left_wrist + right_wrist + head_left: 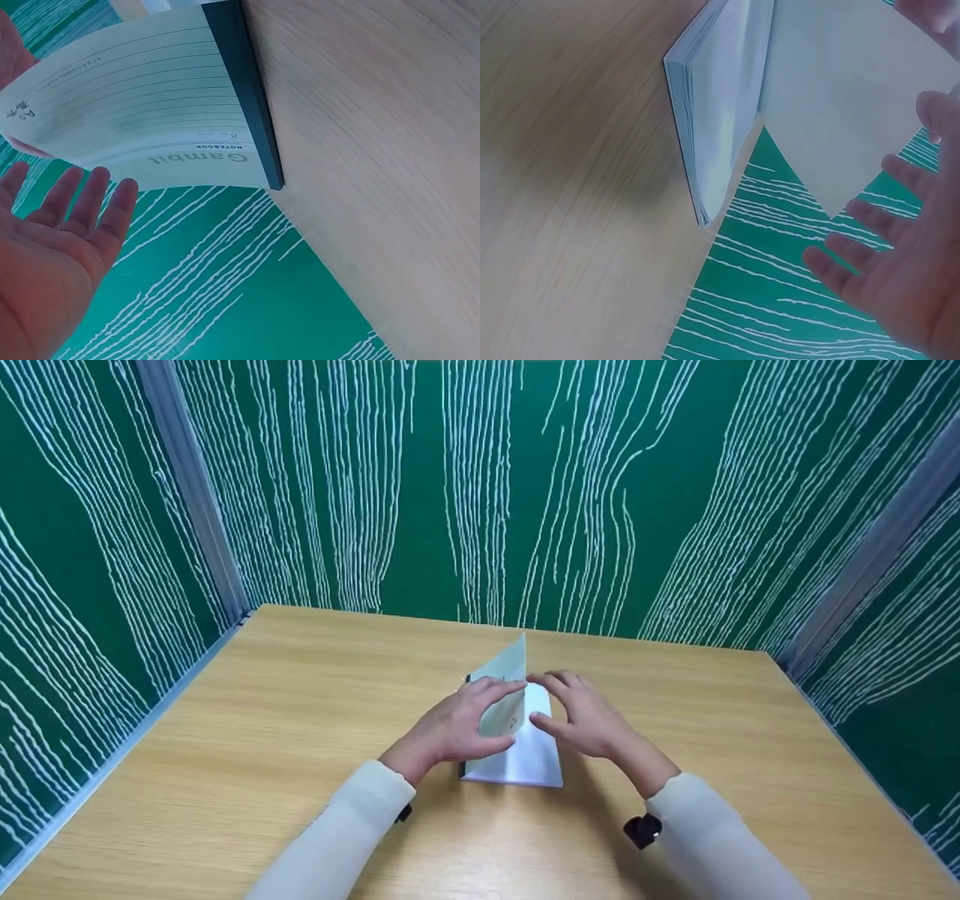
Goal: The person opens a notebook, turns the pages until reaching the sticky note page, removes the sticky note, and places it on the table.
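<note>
A notebook (pixel 534 765) with a dark binding strip (pixel 244 97) lies on the table, its pale front cover (pixel 506 667) standing up from the white pages. Ruled lines and the printed words "Gambit" and "NOTEBOOK" show on the cover in the left wrist view, where it bends in a curve. My left hand (pixel 466 718) is at the cover's outer side, fingers and thumb spread apart. Across from it, my right hand (pixel 589 716) has its fingertips near the cover's free edge, above the pages. The page block (pixel 712 112) shows edge-on in the right wrist view.
The wooden table (pixel 300 720) extends around the notebook to both sides. Green panels (pixel 420 510) with white wavy lines stand behind and beside it, joined by grey posts (pixel 195 487). Dark wrist devices (pixel 643 831) sit at the sleeves.
</note>
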{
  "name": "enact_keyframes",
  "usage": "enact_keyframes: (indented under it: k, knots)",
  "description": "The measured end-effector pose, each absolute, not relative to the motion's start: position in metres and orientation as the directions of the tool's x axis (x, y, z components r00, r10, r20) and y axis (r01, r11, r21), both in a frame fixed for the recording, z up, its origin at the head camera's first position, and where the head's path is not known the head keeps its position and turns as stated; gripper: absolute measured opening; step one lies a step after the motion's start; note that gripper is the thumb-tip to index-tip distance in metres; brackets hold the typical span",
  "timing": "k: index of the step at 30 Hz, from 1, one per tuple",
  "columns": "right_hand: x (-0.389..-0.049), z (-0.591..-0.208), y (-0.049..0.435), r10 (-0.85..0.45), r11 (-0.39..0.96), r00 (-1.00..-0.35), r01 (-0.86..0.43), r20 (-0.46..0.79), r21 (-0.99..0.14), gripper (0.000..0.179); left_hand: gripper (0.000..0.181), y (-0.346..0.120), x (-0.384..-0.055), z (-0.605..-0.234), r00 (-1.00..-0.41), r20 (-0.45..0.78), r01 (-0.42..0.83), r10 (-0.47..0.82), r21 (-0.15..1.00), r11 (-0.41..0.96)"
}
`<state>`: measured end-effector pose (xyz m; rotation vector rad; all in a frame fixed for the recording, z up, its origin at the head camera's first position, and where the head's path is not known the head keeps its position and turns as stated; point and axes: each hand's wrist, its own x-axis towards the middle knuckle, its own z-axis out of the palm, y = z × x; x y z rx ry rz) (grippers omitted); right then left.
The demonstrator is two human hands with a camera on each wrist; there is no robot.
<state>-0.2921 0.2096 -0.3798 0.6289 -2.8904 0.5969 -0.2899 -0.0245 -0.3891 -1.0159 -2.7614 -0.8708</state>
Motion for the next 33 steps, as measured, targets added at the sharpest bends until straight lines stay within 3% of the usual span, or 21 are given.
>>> enact_keyframes:
  k: [19, 24, 33]
  knots:
    - [-0.3, -0.382, 0.203, -0.402, 0.827, -0.899, -0.438, 0.174, -0.352, 0.065, 0.061, -0.024, -0.294, -0.387, -0.777, 0.34, 0.63, 0.53, 0.429, 0.647]
    - [-0.304, -0.385, 0.204, -0.368, 0.826, -0.908, -0.418, 0.199, -0.378, 0.059, 0.055, -0.03, -0.294, -0.388, -0.805, 0.361, 0.594, 0.471, 0.518, 0.616]
    - [-0.321, -0.392, 0.209, -0.162, 0.844, -0.964, -0.245, 0.209, -0.478, 0.03, 0.035, -0.038, -0.298, -0.391, -0.871, 0.396, 0.488, 0.29, 0.76, 0.429]
